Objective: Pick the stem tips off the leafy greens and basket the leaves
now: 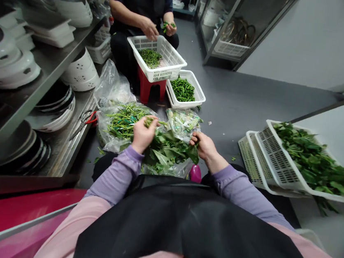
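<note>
My left hand (143,135) is closed round a small bunch of green stems (149,121) above the plastic bags. My right hand (206,148) pinches at the edge of a dark leafy green (191,153); its fingertips are partly hidden. Between both hands, a heap of leafy greens (166,147) lies on clear plastic in front of my knees. Beyond my left hand, an open plastic bag holds loose green stalks (123,119). Another clear bag with pale green stalks (183,122) lies beyond the heap.
A co-worker (139,9) handles green peppers behind a white basket (170,58) on a red stool (151,89). A basket of green peppers (181,89) stands beside it. More greens fill a basket (311,161) at right. Left, a metal shelf holds dishes and red-handled scissors (87,120).
</note>
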### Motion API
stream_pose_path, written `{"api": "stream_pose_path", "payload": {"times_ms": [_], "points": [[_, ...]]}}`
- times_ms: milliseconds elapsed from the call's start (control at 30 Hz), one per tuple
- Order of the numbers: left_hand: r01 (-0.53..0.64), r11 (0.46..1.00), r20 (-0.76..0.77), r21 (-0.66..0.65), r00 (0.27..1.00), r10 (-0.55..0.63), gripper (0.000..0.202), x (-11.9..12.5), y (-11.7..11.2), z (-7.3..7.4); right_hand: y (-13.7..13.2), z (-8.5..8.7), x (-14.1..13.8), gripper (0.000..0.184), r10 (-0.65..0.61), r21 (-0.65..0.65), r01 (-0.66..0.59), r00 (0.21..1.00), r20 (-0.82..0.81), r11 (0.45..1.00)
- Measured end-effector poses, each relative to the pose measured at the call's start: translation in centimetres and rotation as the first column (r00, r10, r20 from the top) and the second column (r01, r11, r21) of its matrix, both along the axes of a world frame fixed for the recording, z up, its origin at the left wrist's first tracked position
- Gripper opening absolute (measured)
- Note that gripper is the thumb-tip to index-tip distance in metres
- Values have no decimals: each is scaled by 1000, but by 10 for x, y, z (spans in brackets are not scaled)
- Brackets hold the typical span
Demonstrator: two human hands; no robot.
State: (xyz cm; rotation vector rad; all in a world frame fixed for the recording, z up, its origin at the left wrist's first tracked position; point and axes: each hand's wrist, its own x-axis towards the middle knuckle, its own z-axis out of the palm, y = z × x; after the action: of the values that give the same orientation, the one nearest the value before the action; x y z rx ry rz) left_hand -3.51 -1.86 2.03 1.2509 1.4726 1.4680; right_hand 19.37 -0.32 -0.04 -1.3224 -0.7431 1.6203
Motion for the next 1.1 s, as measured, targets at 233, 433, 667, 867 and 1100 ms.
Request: {"api": "stream_pose_path", "payload": {"times_ms": [233, 433, 667, 867, 1100], "points": [[-230, 916, 307, -329, 891, 334, 20, -60, 50, -24, -2, 33, 22, 29, -27, 351, -28, 988, 150, 936], [637, 761, 693, -125, 604, -393, 40, -16, 18, -5, 0, 63, -19, 31, 356, 226, -491, 818, 452, 841], [756, 654, 716, -26, 470, -515, 40, 12, 5, -4, -5, 43, -62, 24, 371, 233, -644, 657, 656, 729], [711, 693, 695, -121, 559, -452, 34, 11, 5, -2, -8, 35, -47, 31, 490, 51, -594, 707, 509, 803], [555, 801, 581, -225, 736, -347, 32, 7, 12, -13, 0, 21, -32, 37, 388, 126, -445, 863, 324, 886]]}}
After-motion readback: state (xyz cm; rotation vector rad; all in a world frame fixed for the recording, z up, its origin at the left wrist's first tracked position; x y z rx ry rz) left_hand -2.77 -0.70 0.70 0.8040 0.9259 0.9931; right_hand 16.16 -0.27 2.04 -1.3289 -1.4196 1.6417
